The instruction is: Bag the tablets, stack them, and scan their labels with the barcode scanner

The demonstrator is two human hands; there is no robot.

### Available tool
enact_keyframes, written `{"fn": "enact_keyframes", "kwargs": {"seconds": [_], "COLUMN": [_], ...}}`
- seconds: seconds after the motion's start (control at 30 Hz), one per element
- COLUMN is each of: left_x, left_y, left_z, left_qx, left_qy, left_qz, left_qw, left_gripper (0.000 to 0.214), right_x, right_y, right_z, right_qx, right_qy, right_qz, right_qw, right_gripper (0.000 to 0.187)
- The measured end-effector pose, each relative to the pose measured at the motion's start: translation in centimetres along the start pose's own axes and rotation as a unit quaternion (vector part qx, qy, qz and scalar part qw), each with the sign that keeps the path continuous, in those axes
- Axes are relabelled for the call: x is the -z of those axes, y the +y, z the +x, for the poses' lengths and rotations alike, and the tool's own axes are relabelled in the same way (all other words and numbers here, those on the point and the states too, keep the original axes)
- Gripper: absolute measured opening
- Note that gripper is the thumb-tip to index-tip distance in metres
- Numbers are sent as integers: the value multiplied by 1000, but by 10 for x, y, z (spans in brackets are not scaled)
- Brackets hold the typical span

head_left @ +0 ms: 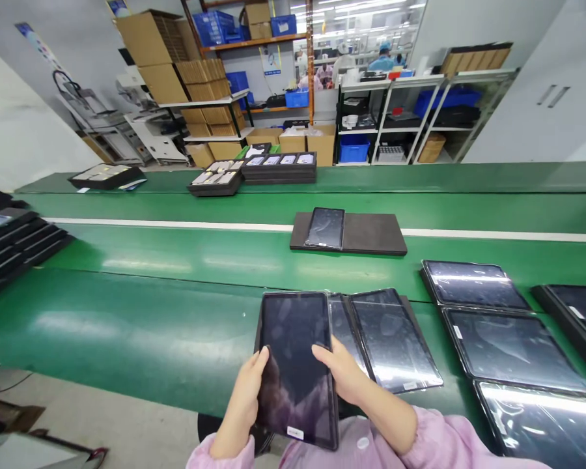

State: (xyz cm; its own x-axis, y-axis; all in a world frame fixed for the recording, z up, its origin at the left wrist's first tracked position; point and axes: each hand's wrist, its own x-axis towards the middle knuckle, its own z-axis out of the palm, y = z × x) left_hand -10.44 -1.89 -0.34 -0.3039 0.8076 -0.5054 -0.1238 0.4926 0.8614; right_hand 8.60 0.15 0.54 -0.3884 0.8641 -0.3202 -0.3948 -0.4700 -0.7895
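Tablet (297, 374) within two-handed grip (348, 372)

Looks from the wearer's head, forward and tipped down across the green bench (141, 339). Sits near the tablet (297, 371) at six o'clock, close enough to catch both pink sleeves (449, 435). Reaches wide beyond the bench to orange shelving (254, 45) near twelve o'clock and a white cabinet (530, 127) at two o'clock.

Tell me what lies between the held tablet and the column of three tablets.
In the head view: two tablets, partly behind the right hand and forearm, then a strip of green surface.
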Motion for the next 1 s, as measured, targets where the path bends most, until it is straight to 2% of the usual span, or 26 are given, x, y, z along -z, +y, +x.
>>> {"fn": "enact_keyframes", "kwargs": {"seconds": [0.03,0.07,0.1,0.13,0.2,0.23,0.27,0.3,0.37,0.43,0.53,0.67,0.83,0.93,1.0], "left_x": [9,17,25,33,45,49,52,53,52,48,44,43,36,31,31], "left_y": [-2,-6,-11,-15,-24,-27,-29,-30,-32,-33,-33,-33,-34,-33,-32], "left_z": [10,19,29,38,56,64,71,78,87,92,93,93,97,100,101], "left_qx": [21,24,16,6,0,0,2,3,7,13,19,22,11,10,10], "left_qy": [-11,2,33,75,139,159,171,176,172,164,153,137,105,85,85], "left_qz": [-2,9,27,49,91,107,118,126,131,134,132,132,137,147,156], "left_qw": [1000,1000,999,996,986,981,978,976,976,977,979,981,985,985,984], "left_gripper": [54,56,56,56,53,51,48,45,41,38,37,47,61,61,58], "right_x": [7,16,26,36,54,61,65,67,68,68,71,80,84,89,101], "right_y": [-1,-2,-4,-5,-6,-5,-3,-1,1,2,0,2,3,-5,-12], "right_z": [6,12,19,25,36,41,46,50,58,63,65,55,47,45,39], "right_qx": [-7,-16,-30,-46,-80,-97,-115,-132,-156,-179,-199,-198,-185,-184,-166], "right_qy": [-13,1,41,101,204,223,227,228,233,241,242,250,268,270,269], "right_qz": [-51,-135,-243,-365,-567,-630,-667,-682,-679,-659,-635,-620,-625,-638,-649], "right_qw": [999,991,969,924,794,737,701,683,679,689,706,717,710,698,693], "right_gripper": [51,50,48,47,48,52,58,63,73,73,63,48,43,37,34]}}
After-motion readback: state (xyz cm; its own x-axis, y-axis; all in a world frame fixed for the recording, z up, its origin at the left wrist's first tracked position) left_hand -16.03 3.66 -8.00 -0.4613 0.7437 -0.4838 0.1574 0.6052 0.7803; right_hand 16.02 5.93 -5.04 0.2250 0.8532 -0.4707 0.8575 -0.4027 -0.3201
